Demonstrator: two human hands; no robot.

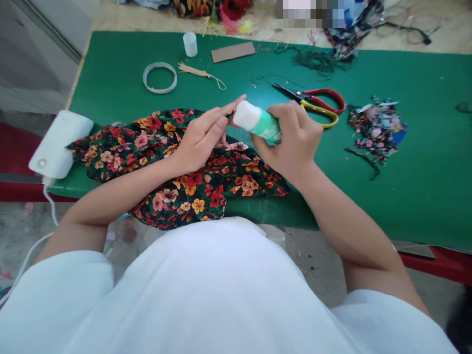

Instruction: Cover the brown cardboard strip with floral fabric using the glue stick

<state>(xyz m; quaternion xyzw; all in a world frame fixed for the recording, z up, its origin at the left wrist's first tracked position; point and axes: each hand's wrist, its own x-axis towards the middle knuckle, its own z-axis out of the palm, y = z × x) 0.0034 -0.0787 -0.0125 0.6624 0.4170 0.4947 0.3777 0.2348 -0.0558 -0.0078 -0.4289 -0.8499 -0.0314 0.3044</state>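
My right hand [297, 140] is wrapped round a green glue stick [266, 129] whose broad white end points left. That end meets the fingertips of my left hand [206, 135], where a small dark bit of cloth edge shows. My left hand's fingers stretch forward over the fabric's upper edge, with the thumb pressed in beside them; its grip is partly hidden. Beneath the hand, the dark floral fabric [199, 189] lies bunched along the front of the green table mat [416, 196] and hangs over its edge. A white cap [190, 44] stands farther back.
Scissors [313, 104] with red and yellow handles lie beyond my right hand. A tape ring [160, 77], a beige tassel [201, 73] and a brown strip [233, 52] lie behind. Fabric scraps [378, 129] are at right, dark threads [319, 61] at back, a white corded device [62, 143] at left.
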